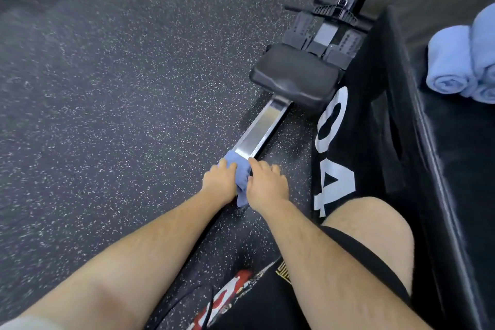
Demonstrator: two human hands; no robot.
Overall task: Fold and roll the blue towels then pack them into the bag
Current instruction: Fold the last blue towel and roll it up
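While the blue towel [235,162] is lying bunched on the near end of the rowing machine rail [261,128], long axis along the rail, the left hand [218,181] and right hand [267,182] are gripping it from either side with curled fingers, equally near. Rolled towels [450,61] are sitting on the black plyo box [455,169] right of the rail, well apart.

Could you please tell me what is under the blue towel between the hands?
The towel lies on the near end of the metal rail, above the speckled floor. The left hand and right hand hold it, so the rail's tip is hidden.
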